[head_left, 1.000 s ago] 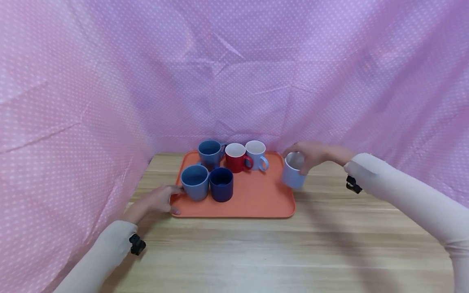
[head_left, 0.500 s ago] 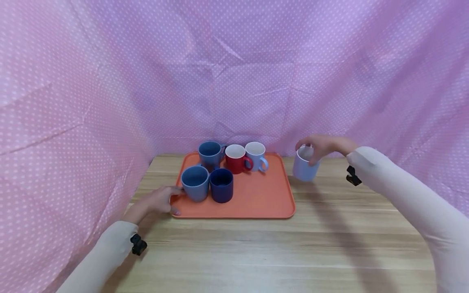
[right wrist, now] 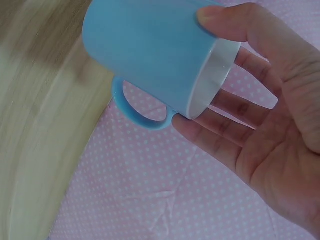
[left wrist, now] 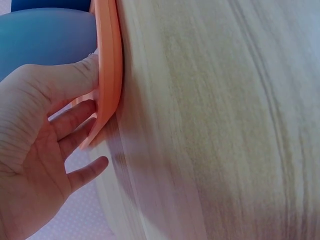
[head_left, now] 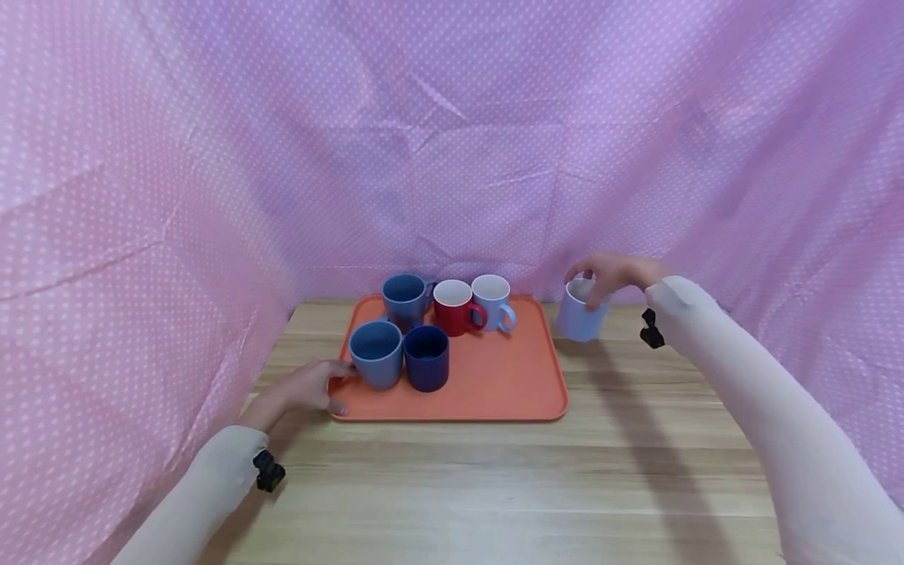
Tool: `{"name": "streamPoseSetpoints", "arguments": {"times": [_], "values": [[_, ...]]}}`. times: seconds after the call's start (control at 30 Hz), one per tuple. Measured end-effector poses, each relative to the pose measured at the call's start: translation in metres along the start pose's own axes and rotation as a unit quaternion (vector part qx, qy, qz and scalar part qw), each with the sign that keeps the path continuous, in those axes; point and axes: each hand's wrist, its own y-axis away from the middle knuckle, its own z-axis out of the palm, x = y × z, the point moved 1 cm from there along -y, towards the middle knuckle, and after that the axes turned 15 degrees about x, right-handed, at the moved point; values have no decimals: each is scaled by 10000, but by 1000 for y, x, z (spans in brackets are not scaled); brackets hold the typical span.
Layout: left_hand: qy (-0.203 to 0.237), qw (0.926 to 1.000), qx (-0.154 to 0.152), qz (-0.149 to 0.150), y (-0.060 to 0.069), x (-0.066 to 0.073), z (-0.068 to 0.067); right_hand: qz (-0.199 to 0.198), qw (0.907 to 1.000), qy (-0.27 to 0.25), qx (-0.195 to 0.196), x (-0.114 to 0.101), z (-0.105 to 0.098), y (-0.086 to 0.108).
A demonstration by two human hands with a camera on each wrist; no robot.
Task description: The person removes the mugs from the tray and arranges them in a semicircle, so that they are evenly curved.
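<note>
My right hand (head_left: 609, 275) holds a light blue mug (head_left: 581, 320) by its rim, just right of the orange tray (head_left: 504, 384). In the right wrist view the thumb presses the mug's outer wall near the white-lined mouth, and the handle (right wrist: 137, 116) points away. Whether its base touches the table cannot be told. My left hand (head_left: 308, 386) grips the tray's front left corner, thumb and fingers at the rim. Closest to it stands a grey-blue mug (head_left: 377, 365), with a navy mug (head_left: 428, 365) beside it.
Along the tray's back stand another grey-blue mug (head_left: 405, 302), a red mug (head_left: 452, 310) with a white inside and a second light blue mug (head_left: 490, 306). The wooden table (head_left: 452, 486) extends in front. A pink dotted cloth (head_left: 487, 180) hangs behind and at the sides.
The right hand has carried the light blue mug rightward off the tray's right edge, then slightly back and left. The left hand keeps its place at the tray corner.
</note>
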Motion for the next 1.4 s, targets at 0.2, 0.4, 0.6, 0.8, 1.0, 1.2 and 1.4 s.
{"name": "streamPoseSetpoints", "arguments": {"times": [0.2,0.4,0.6,0.8,1.0,1.2,1.4], "values": [[-1,10000,3,51,-1,-3,1,91,9999,49,-66,2,8,-8],[61,9999,-39,71,-1,-1,2,221,9997,-128,-16,8,19,-10],[65,10000,-46,16,4,-1,3,34,9997,-236,65,12,29,-13],[82,9999,61,100,7,-3,0,-70,9994,-318,76,13,32,-20],[-15,10000,31,-50,5,-2,-3,-62,9997,-249,12,12,29,-23],[30,10000,54,-18,2,-1,-3,46,9997,-196,-100,13,29,-26],[101,9999,49,42,-4,1,-2,81,9997,-223,-115,18,33,-32]]}}
